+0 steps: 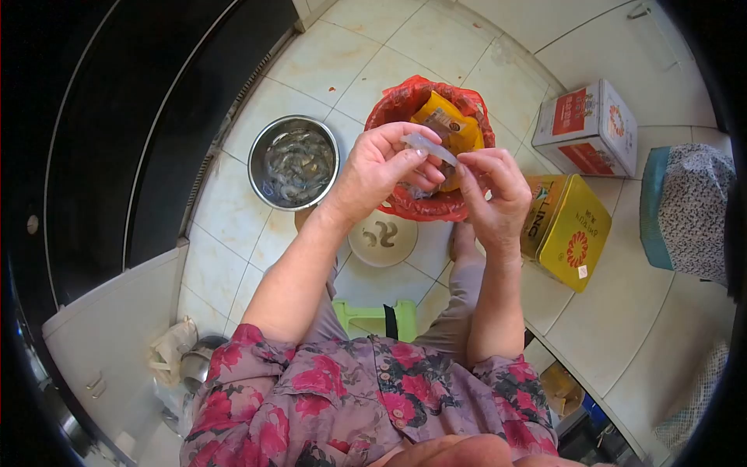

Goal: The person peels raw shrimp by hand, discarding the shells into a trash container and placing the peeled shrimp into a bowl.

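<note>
A greyish, translucent shrimp is stretched between my two hands above a bin. My left hand pinches it between thumb and fingers. At its other end, the thumb and forefinger of my right hand are closed together. Beneath them stands the bin lined with a red plastic bag, with a yellow packet inside. Left of my hands, a metal bowl holds many whole shrimp. Below my left hand, a pale bowl contains a few peeled shrimp.
A yellow tin and a white-and-red carton stand on the right by the cabinets. Farther right is a patterned cloth-covered item. A green stool shows between my legs. Dark cabinet doors line the left.
</note>
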Motion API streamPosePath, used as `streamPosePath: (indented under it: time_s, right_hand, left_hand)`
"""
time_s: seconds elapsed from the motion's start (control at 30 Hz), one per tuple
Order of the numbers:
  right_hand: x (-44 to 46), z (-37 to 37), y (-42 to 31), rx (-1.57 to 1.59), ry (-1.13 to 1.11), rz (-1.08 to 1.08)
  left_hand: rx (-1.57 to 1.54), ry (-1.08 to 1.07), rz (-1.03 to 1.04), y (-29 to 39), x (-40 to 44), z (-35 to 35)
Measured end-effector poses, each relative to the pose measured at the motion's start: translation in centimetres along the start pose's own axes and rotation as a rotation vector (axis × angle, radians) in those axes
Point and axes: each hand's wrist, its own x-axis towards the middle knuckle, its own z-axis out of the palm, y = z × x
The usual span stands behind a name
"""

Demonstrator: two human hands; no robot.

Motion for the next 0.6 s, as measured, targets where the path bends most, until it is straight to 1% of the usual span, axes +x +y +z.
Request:
streamPosePath:
  time_s: [0.17,0.5,0.6]
  right_hand:
    - [0.01,-0.04,0.27,-0.02,0.051,-0.016]
    - [0.23,0.25,-0.19,-0.252,-0.01,-0.154]
    - [0.22,0.35,-0.11,-0.281,-0.021,-0.154]
  left_hand:
    - [0.032,0.027,0.023,0.18,0.07,0.06]
    - [0.069,0.034,0.063,-0.49,0.32,0.24]
    - [0.165,0.062,0.062,-0.8,0.2,0.51]
